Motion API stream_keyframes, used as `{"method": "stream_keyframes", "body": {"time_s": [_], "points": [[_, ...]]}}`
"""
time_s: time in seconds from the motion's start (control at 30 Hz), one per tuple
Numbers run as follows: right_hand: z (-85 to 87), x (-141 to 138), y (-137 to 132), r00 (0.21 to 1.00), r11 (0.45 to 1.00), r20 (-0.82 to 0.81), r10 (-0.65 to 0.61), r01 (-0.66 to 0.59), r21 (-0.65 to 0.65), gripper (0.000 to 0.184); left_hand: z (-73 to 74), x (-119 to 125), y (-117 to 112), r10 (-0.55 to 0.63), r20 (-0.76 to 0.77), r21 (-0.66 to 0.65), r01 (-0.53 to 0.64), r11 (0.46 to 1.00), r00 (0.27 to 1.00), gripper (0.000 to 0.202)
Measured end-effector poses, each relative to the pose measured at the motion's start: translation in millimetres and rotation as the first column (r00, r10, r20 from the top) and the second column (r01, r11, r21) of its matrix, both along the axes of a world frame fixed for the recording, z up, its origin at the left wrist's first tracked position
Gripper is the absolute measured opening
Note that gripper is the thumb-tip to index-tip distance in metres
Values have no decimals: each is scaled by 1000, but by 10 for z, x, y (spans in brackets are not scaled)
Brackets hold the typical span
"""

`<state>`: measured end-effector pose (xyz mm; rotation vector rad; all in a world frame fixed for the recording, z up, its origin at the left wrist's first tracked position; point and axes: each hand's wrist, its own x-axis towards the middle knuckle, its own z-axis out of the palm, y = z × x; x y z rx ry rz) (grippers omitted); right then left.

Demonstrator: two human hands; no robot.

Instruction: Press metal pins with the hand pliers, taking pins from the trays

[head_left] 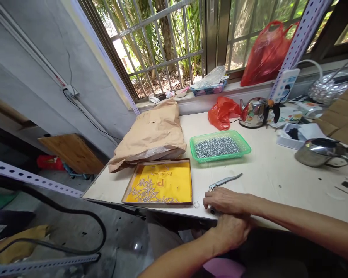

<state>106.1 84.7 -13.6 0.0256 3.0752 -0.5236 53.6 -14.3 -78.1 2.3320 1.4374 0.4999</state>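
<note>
My right hand (225, 199) rests at the table's front edge with its fingers curled down. A small dark part (212, 210) shows under those fingers; the rest of what they close on is hidden. Just below, my left hand (234, 231) is tucked against my right hand, and its fingers are out of sight. A slim grey metal tool (225, 180) with a darker, narrow tip lies just beyond my right knuckles. To the left, a shallow box (191, 181) lined with yellow holds many loose small metal pieces (146, 192), which look like springs or screws.
A green plastic basket (245, 144) full of similar metal pieces stands behind my hands. A brown paper sack (153, 129) lies at the back left. Farther right are a red bag (223, 112), a kettle (254, 112), a steel teapot (316, 152) and a white box (290, 141).
</note>
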Motion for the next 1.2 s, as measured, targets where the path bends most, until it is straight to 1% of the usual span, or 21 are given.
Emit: {"method": "stream_keyframes", "body": {"time_s": [0.1, 0.23, 0.37, 0.47, 0.5, 0.57, 0.63, 0.67, 0.7, 0.73, 0.8, 0.87, 0.9, 0.93, 0.97, 1.0, 1.03, 1.07, 1.1, 1.17, 1.2], "points": [[32, 24, 15, 999, 1000, 36, 20, -20, 4, 28, 62, 11, 6, -7, 10, 12, 7, 1000, 1000, 43], [93, 18, 41, 997, 996, 75, 10, -16, 87, 20, 163, 13, 41, -16, 10, 0, 16, 1000, 1000, 34], [152, -25, 25, 980, 979, 187, -60, 21, 203, 11, 183, 19, 72, -15, -4, -17, 15, 1000, 1000, 35], [149, -28, -21, 982, 973, 181, -60, 17, 232, 9, 194, 38, 59, 1, -43, -24, -2, 1000, 999, 37], [139, -26, -38, 984, 977, 168, -53, 17, 212, 9, 200, 44, 52, 2, -57, -25, -3, 1000, 998, 38], [133, -33, -60, 991, 992, 123, -46, 31, 123, 13, 209, 52, 37, 14, -88, -19, -16, 1000, 996, 38], [185, -73, -43, 998, 998, 17, -58, 59, -29, 17, 212, 54, 23, 32, -107, -6, -33, 999, 994, 38], [244, -107, -8, 994, 991, -60, -93, 86, -104, 18, 212, 55, 15, 33, -101, 9, -32, 999, 994, 37], [324, -147, 51, 978, 980, -147, -147, 123, -159, 18, 213, 57, 6, 27, -86, 34, -25, 999, 996, 37], [423, -189, 136, 945, 965, -244, -219, 174, -195, 19, 217, 59, -5, 14, -66, 70, -10, 998, 998, 38], [644, -257, 378, 819, 922, -425, -386, 320, -219, 21, 244, 51, -24, -22, -29, 153, 26, 988, 999, 42], [833, -269, 678, 687, 853, -523, -504, 489, -180, 24, 307, -9, -28, -24, -2, 218, 24, 976, 1000, 43], [893, -246, 825, 647, 809, -531, -547, 573, -134, 25, 355, -77, -17, -1, 15, 239, -3, 971, 1000, 42], [922, -204, 956, 627, 760, -516, -583, 646, -73, 25, 412, -178, 5, 51, 33, 255, -58, 965, 998, 39], [920, -143, 1058, 619, 714, -490, -614, 700, -10, 27, 476, -318, 40, 133, 49, 267, -142, 953, 990, 35], [888, -68, 1122, 617, 678, -463, -637, 733, 44, 30, 543, -495, 87, 240, 60, 277, -247, 929, 969, 31], [830, 18, 1142, 617, 659, -442, -651, 749, 74, 35, 607, -706, 145, 366, 60, 281, -368, 886, 929, 28], [753, 110, 1116, 621, 660, -432, -654, 747, 74, 38, 666, -942, 210, 482, 44, 282, -474, 834, 875, 25], [662, 203, 1046, 625, 676, -433, -649, 735, 47, 39, 714, -1192, 277, 582, 18, 284, -562, 777, 813, 23], [453, 376, 803, 646, 734, -433, -628, 678, -52, 37, 773, -1677, 402, 747, -54, 276, -710, 649, 662, 24], [343, 452, 649, 670, 764, -414, -617, 635, -111, 35, 784, -1888, 452, 793, -100, 269, -751, 603, 601, 24]]}}
